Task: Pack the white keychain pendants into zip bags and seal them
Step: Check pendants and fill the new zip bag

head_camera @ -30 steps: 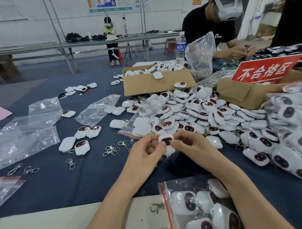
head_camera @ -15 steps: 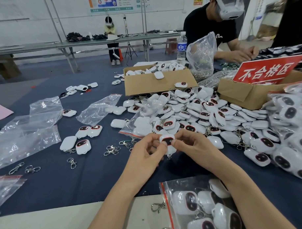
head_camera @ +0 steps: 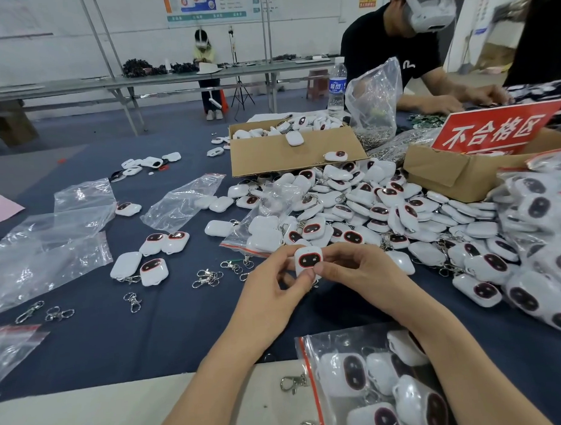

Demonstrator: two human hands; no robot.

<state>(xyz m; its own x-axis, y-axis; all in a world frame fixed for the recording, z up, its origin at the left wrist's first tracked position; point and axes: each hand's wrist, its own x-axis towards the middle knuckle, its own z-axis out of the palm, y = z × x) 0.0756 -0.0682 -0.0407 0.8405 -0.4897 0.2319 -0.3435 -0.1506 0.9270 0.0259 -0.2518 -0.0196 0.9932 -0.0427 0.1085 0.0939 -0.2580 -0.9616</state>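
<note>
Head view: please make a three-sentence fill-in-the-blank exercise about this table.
The left hand and right hand pinch a pendant whose dark face has a ___ rim.
The zip bag nearest the person lies under the ___ forearm.
The sign stands in a ___ box.
Missing: red, right, cardboard.

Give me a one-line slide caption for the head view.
Left hand and right hand pinch a white rounded plastic keychain pendant over the navy cloth table; a part-filled clear zip bag lies nearby.
</note>
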